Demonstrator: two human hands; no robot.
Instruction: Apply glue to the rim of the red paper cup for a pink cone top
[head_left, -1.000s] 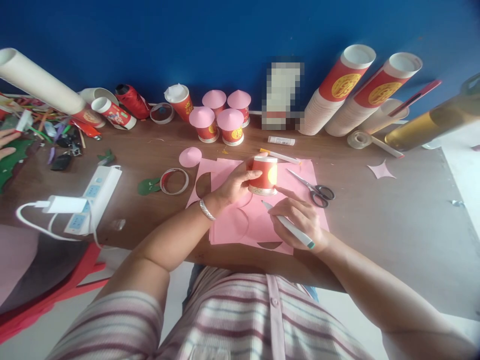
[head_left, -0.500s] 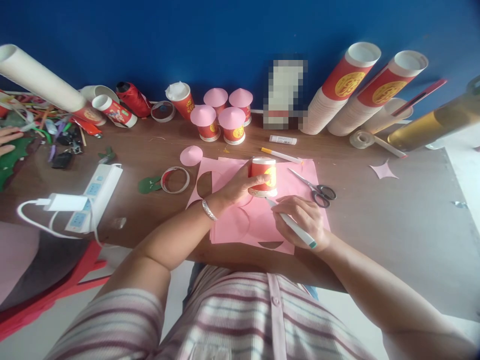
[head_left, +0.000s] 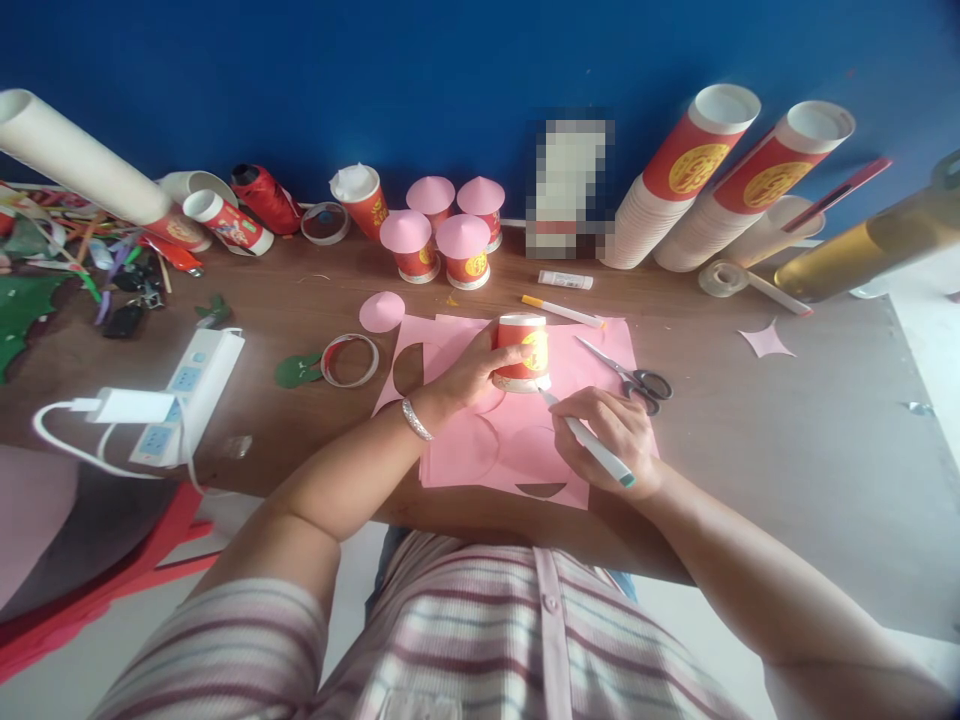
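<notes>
My left hand (head_left: pixel 480 368) is wrapped round a red paper cup (head_left: pixel 534 350) with a gold emblem, which stands upside down over the pink paper sheets (head_left: pixel 465 460). In my right hand (head_left: pixel 607 435) is a white marker pen (head_left: pixel 600 455) with a green end, its tip at the cup's lower rim. Circles are drawn on the pink paper, and round pieces are cut out of it. Black-handled scissors (head_left: pixel 637 385) lie on the paper's right side. A marker with an orange end (head_left: pixel 562 311) rests along the back edge.
Several cups with pink cone tops (head_left: pixel 462 240) stand behind the paper, near a loose pink cone (head_left: pixel 382 312). Tall cup stacks (head_left: pixel 690 165) lean at the back right. A tape roll (head_left: pixel 350 360) and a power strip (head_left: pixel 191 395) lie to the left on the brown table (head_left: pixel 300 300).
The cup has shifted slightly left in my left hand. My right hand has moved the pen tip a little up and right along the rim. Another person's hand at the far left has mostly withdrawn.
</notes>
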